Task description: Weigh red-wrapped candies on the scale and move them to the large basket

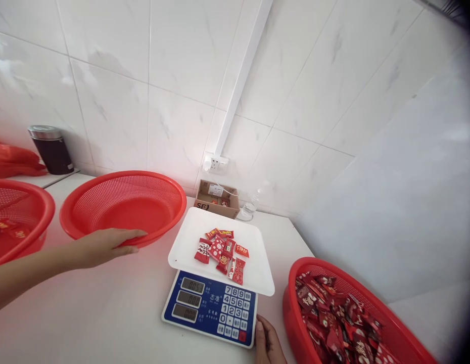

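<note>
My left hand (102, 246) grips the near rim of a red plastic basket (123, 199), with the rim between its fingers and thumb. Nothing lies in that basket. Against the right side of a blue and white weighing scale (208, 308), my right hand (267, 341) has its fingers curled at the edge; the frame cuts it off. The scale's white tray (185, 237) carries several red candy packets (222, 250), and its top display seems to read 0.053.
Another red basket (291, 298) on the right is full of wrapped candies. A third red basket (49, 202) stands at the left edge. A cardboard box (220, 211) and a clear plastic bottle (250, 205) stand behind the scale. A dark canister (55, 154) is by the tiled wall.
</note>
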The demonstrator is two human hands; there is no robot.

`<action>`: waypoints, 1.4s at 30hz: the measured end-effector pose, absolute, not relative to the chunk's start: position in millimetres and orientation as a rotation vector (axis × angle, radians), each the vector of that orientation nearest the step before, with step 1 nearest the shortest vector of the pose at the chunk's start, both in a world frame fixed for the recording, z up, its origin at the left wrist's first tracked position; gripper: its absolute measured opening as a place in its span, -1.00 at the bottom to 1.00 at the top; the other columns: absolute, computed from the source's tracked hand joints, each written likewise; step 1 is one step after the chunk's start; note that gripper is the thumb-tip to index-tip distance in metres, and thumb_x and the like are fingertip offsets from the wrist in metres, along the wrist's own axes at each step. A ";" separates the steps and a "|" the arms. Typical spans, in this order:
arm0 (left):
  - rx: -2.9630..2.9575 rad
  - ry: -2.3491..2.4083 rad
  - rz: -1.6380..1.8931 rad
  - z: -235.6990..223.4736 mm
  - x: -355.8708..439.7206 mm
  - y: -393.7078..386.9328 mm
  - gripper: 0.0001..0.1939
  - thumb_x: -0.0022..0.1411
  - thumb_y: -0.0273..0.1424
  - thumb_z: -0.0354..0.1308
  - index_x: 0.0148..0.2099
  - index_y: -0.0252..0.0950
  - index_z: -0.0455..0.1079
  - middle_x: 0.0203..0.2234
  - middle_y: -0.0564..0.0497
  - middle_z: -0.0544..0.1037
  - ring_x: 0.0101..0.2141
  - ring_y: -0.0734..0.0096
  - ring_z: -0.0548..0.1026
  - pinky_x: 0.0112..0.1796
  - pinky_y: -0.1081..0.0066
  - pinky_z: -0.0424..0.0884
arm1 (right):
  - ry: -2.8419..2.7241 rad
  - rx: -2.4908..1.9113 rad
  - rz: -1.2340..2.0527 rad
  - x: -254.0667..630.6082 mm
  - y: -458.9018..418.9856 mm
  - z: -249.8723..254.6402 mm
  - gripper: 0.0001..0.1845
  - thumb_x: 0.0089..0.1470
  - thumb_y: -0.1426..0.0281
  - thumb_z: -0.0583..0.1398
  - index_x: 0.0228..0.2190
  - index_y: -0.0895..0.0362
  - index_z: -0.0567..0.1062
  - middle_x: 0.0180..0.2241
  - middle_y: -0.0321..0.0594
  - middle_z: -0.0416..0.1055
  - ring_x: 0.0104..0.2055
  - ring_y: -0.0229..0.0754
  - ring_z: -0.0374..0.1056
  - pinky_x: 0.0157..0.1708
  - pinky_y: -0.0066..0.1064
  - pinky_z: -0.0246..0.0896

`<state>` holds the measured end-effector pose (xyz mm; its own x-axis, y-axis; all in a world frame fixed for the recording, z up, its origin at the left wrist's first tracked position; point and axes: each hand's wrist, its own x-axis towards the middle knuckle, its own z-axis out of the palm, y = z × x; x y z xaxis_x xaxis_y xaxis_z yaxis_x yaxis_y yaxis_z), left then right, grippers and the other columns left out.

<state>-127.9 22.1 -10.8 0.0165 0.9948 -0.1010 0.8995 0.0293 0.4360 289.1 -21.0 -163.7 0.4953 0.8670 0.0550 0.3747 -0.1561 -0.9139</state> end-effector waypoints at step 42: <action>2.142 2.016 0.869 13.6 -85.6 107.8 -0.73 0.15 -0.33 0.00 -0.16 -0.23 0.47 0.11 -0.21 0.32 0.18 -0.29 0.10 0.07 -0.20 0.16 | -1.047 -1.647 0.565 298.8 -14.5 -187.0 -0.41 -0.03 -0.13 0.06 -0.28 0.10 0.50 -0.28 -0.14 0.56 -0.23 -0.07 0.45 -0.31 -0.41 0.30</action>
